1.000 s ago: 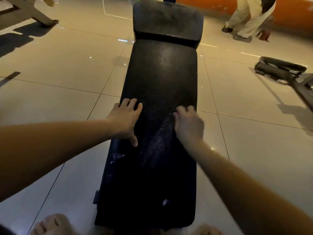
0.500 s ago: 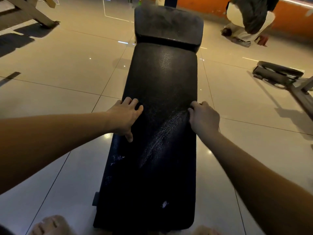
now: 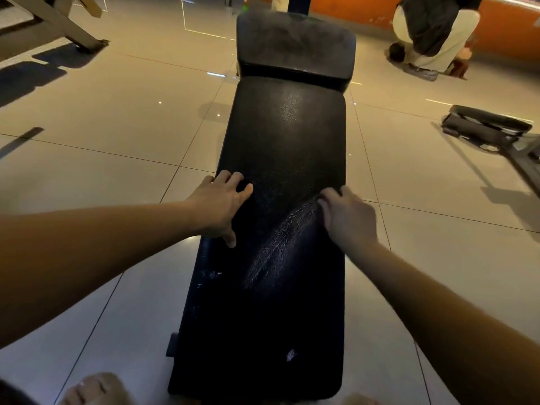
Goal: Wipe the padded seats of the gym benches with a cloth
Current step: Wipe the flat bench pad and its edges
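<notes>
A long black padded bench seat [image 3: 286, 141] runs away from me, with a shorter black pad [image 3: 295, 45] at its far end. My left hand [image 3: 222, 209] rests flat on the seat's left edge, fingers spread. My right hand [image 3: 347, 217] presses on the seat near its right edge with its fingers curled under. No cloth shows; anything beneath that hand is hidden against the dark pad. A pale diagonal smear [image 3: 280, 247] runs across the seat from my right hand toward me.
Glossy beige floor tiles [image 3: 117, 118] surround the bench. A person [image 3: 432, 33] crouches at the back right by an orange wall [image 3: 350, 7]. Dark equipment [image 3: 485, 127] lies on the floor at right, a metal frame leg [image 3: 58, 24] at top left. My sandalled foot [image 3: 93, 387] is beside the bench's near end.
My right hand slid from mid-seat to the right edge, then came slightly back inward, and the smear grew. My left hand stayed on the left edge.
</notes>
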Demonstrator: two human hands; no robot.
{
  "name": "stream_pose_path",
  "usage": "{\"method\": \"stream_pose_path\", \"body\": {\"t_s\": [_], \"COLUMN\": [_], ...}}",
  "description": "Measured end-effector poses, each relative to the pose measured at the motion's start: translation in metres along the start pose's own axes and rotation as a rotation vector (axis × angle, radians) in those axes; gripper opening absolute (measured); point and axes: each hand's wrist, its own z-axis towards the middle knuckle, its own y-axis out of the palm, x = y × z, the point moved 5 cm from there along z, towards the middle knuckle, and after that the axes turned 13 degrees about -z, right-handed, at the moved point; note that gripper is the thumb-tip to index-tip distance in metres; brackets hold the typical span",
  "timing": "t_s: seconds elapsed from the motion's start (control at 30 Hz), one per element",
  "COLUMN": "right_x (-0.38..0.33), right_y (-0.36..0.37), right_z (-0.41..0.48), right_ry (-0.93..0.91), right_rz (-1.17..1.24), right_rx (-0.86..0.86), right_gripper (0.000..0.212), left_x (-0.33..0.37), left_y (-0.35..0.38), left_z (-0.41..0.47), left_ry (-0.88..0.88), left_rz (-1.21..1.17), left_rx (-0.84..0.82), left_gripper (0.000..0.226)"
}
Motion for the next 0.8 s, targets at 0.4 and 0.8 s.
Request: {"method": "stream_pose_path", "body": {"t_s": [0.4,0.8], "right_x": [-0.135,-0.165], "right_y": [-0.022,-0.018], "right_z": [-0.109,-0.078], "right_ry": [-0.507,0.069], "right_rz": [0.203,0.256], "right_rx": [-0.115,-0.106], "right_gripper": [0.023,0.013], "left_x": [-0.016,-0.031], "left_y": [-0.013,-0.010], "left_z": [0.004,0.007], "left_ry": [0.087,0.159], "left_rz": [0.011,0.056], "left_rx": [-0.075,0.012], "left_gripper": [0.117,0.117]}}
